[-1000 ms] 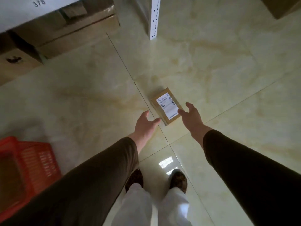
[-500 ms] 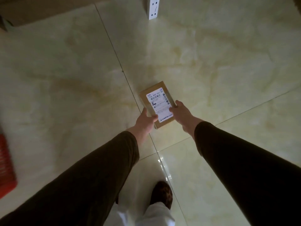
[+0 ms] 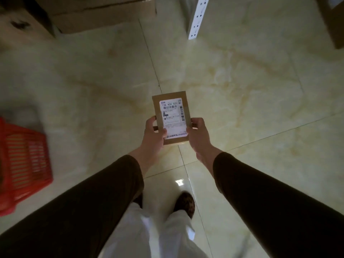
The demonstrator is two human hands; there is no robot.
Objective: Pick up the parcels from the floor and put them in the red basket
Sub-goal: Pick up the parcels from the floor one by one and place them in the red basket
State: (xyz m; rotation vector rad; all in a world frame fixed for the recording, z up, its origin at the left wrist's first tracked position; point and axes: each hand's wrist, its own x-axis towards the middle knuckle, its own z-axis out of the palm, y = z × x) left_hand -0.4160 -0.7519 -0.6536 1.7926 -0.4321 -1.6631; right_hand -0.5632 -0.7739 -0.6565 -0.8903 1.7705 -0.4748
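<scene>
I hold the small brown parcel in front of me with both hands, above the glossy tiled floor, its white shipping label facing up to me. My left hand has a closed grip on its lower left edge and my right hand has a closed grip on its lower right edge. The red basket stands on the floor well apart to my left, and cardboard boxes lie further ahead.

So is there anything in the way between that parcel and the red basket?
Nothing visible. The parcel, held in the left hand and right hand, has only bare floor between it and the red basket to the left.
</scene>
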